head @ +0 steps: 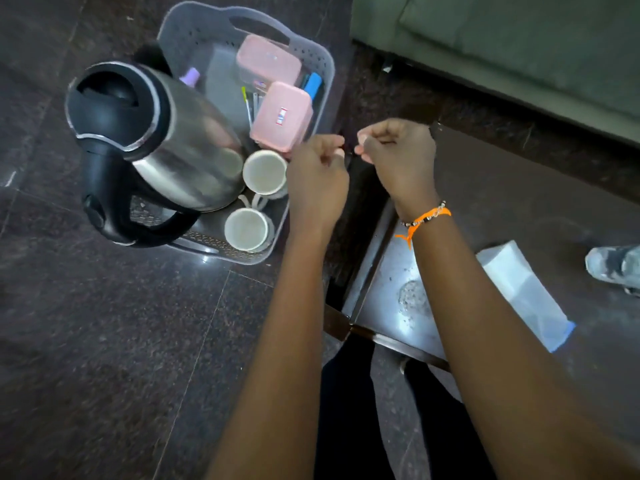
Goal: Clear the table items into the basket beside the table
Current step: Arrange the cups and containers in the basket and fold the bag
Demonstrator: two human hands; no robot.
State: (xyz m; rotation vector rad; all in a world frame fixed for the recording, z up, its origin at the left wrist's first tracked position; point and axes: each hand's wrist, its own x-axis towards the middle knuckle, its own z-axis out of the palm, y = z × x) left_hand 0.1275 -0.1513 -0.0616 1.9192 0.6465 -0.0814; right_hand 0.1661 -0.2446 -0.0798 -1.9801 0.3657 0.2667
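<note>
Both hands are raised together over the gap between the basket (pixel 313 60) and the tabletop (pixel 519 188). The left hand (pixel 317 174) hangs at the basket's right rim with its fingers (pixel 334 147) curled in, and the right hand (pixel 398 150) is beside it with its fingers (pixel 363 142) curled too, thumb and forefinger tips brought close. Something small and dark may be stretched between the two hands, but it is too small to tell, so whether either hand pinches anything cannot be told.

The basket stands on the floor to the person's left of the table and already carries a steel electric kettle (pixel 156 147) leaning on its near-left corner, two white cups (pixel 265 172) lying with their mouths up, two pink lidded boxes (pixel 281 114), and some pens and small items along the far side.

What seems left to clear is a white paper-like packet (pixel 526 292) lying flat on the tabletop, its long axis running from far-left to near-right. It lies behind and to the right of both hands, well apart from the fingers, and the right hand is plainly the nearer. Reaching it would probably mean drawing the right arm back and outward. A grey shoe (pixel 613 268) shows at the right edge.
</note>
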